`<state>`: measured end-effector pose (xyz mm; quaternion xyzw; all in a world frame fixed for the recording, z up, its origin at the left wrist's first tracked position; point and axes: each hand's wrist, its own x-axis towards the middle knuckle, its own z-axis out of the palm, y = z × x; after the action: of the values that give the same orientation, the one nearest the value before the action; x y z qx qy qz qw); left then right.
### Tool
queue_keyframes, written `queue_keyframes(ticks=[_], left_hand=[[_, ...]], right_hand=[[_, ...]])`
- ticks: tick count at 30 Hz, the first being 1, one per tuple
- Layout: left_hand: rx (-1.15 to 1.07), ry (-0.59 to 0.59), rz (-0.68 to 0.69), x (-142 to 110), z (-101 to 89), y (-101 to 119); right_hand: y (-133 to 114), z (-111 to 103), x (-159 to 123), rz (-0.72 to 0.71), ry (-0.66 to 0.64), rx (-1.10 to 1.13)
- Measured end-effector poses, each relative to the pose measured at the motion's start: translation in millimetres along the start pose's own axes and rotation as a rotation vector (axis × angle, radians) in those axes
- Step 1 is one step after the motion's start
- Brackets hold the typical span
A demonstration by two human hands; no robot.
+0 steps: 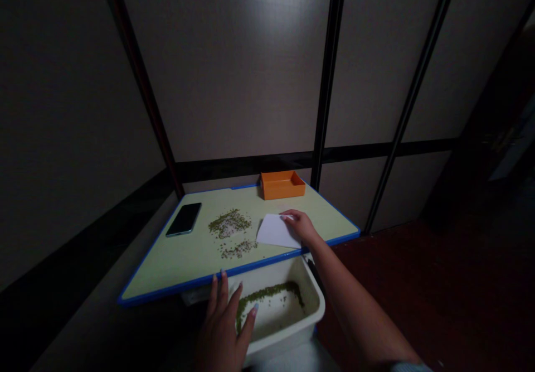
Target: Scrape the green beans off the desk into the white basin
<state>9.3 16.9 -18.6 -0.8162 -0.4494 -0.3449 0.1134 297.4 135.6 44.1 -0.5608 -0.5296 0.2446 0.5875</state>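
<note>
My right hand (297, 224) pinches the top right part of a white sheet of paper or card (273, 231), which lies low over the table's right half. To the left of the sheet is a loose pile of small green and pale grains (229, 224), with a thinner scatter (238, 249) nearer the front edge. My left hand (225, 322) has its fingers spread at the left side of a white plastic bin (288, 336), fingertips close to the table's front edge. Green grains (267, 293) line the far and left parts of the bin's floor.
The pale green table (167, 266) has a blue rim. A phone (184, 219) with a dark screen lies at its left. An orange open box (283, 186) stands at the back, close to the panelled wall (242, 71). Reddish floor (405, 283) shows at the right.
</note>
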Motion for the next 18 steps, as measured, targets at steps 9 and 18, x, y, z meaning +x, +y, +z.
queue_keyframes(ticks=[9, 18], left_hand=[[0.012, -0.012, -0.004, 0.5, -0.3, -0.1], [0.032, -0.01, 0.005, 0.8, -2.0, 1.2]], right_hand=[[-1.2, -3.2, -4.3, 0.001, -0.035, 0.061], [-3.8, -7.1, -9.2, 0.003, -0.011, 0.058]])
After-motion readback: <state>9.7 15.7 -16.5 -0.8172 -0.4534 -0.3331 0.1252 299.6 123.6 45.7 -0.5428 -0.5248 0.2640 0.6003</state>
